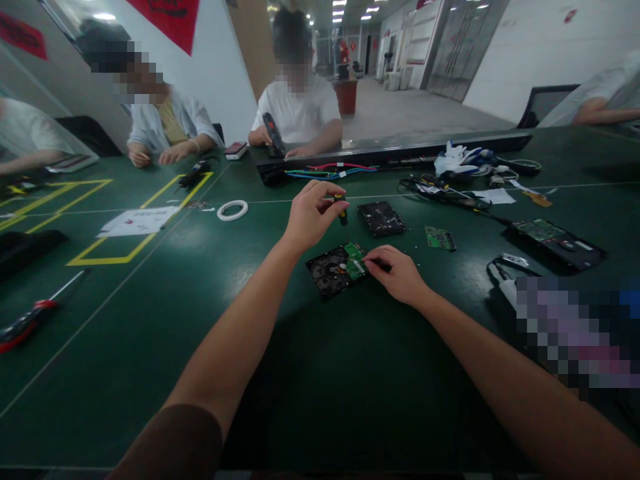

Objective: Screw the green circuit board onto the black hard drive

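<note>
My left hand (315, 212) pinches the yellow-and-black handle of a small screwdriver (343, 215), held upright with its thin shaft pointing down at a hard drive (330, 272). That drive lies on the table with its green circuit board (356, 268) facing up. At the drive's right edge, my right hand (395, 270) has thumb and fingertips closed on its corner, beside the board; the exact contact is partly hidden by the fingers. Just behind lies a second black hard drive (383, 219). A loose green circuit board (440, 238) rests to the right.
Another drive with a board (555, 243), cables (440, 190) and white gloves (463, 160) lie at right. A tape roll (233, 211), paper sheet (140, 221) and red-black screwdriver (40, 312) are at left. Across the table (175, 327), a person (300, 110) holds a power screwdriver (273, 133) by a long black bar.
</note>
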{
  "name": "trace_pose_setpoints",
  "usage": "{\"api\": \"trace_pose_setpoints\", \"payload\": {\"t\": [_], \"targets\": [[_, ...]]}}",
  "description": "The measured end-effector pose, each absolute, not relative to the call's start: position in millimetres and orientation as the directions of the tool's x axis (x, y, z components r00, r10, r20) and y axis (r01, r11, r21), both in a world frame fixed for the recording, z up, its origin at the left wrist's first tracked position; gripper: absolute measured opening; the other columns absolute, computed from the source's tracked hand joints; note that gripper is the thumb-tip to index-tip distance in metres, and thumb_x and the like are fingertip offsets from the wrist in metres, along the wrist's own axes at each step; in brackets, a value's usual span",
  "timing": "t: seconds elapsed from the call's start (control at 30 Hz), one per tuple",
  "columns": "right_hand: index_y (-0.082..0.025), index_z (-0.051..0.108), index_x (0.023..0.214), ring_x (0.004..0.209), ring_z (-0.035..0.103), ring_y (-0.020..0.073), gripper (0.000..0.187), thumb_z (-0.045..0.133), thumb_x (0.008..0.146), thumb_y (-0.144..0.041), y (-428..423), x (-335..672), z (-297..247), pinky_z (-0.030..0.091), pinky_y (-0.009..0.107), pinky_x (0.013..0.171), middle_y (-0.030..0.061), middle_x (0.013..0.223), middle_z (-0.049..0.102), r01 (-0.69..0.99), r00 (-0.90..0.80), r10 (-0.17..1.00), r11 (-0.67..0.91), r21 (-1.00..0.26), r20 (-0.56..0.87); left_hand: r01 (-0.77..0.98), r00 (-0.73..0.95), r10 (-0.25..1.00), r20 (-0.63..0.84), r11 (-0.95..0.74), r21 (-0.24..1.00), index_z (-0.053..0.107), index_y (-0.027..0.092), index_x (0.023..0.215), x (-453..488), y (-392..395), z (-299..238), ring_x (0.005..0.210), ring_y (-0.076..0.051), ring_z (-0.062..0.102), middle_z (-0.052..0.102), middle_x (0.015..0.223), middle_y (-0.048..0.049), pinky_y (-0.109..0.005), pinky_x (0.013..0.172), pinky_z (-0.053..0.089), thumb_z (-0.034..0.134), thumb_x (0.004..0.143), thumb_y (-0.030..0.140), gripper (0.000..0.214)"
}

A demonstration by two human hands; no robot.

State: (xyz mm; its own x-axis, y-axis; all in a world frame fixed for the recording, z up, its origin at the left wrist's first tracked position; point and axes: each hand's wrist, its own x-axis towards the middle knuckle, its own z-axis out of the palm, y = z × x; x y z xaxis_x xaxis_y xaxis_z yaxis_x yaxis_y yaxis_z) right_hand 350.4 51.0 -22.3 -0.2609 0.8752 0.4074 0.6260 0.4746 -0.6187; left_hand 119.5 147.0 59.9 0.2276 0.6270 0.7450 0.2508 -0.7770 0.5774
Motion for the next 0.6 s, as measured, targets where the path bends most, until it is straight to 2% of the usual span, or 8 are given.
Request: {"api": "trace_pose_setpoints", "payload": {"t": [0.13,0.27,0.47,0.6], "targets": [[-0.025,0.074,0.106,0.097,0.066,0.0212,0.016,0.061,0.098,-0.03,50.5,350.5,-21.5,0.054,0.039,0.085,0.0064,0.109,0.07,0.625,-0.268,0.874,0.478,-0.616,0.406,0.262,0.253,0.666,0.702,-0.746,0.612,0.066,0.021,0.114,117.6,145.6,64.0,0.09,-0.015,0.069,0.069,0.109,-0.0046,-0.028,0.078,0.061,0.073,0.087,0.02,0.028],[-0.025,0.074,0.106,0.098,0.066,0.0214,0.017,0.06,0.098,-0.03,50.1,350.3,-20.6,0.054,0.04,0.086,0.0064,0.109,0.07,0.624,-0.267,0.873,0.479,-0.618,0.407,0.299,0.325,0.632,0.703,-0.774,0.558,0.07,0.02,0.109,112.9,143.0,71.9,0.099,-0.018,0.07,0.073,0.109,-0.0044,-0.034,0.09,0.059,0.07,0.088,0.017,0.021],[-0.025,0.074,0.105,0.098,0.066,0.0218,0.016,0.061,0.098,-0.03,50.6,350.9,-21.4,0.055,0.041,0.086,0.0066,0.109,0.07,0.628,-0.262,0.872,0.479,-0.613,0.413,0.373,0.315,0.614,0.724,-0.781,0.5,0.075,0.023,0.107,111.8,141.4,74.9,0.096,-0.018,0.068,0.072,0.109,-0.0042,-0.033,0.081,0.059,0.07,0.086,0.015,0.023],[-0.025,0.074,0.106,0.098,0.066,0.0215,0.016,0.06,0.098,-0.03,49.9,350.7,-20.1,0.055,0.041,0.086,0.0063,0.109,0.069,0.628,-0.27,0.875,0.477,-0.615,0.403,0.302,0.309,0.605,0.734,-0.794,0.528,0.073,0.023,0.114,115.7,144.7,66.3,0.102,-0.018,0.069,0.073,0.114,-0.0042,-0.035,0.09,0.059,0.065,0.09,0.013,0.027]]}}
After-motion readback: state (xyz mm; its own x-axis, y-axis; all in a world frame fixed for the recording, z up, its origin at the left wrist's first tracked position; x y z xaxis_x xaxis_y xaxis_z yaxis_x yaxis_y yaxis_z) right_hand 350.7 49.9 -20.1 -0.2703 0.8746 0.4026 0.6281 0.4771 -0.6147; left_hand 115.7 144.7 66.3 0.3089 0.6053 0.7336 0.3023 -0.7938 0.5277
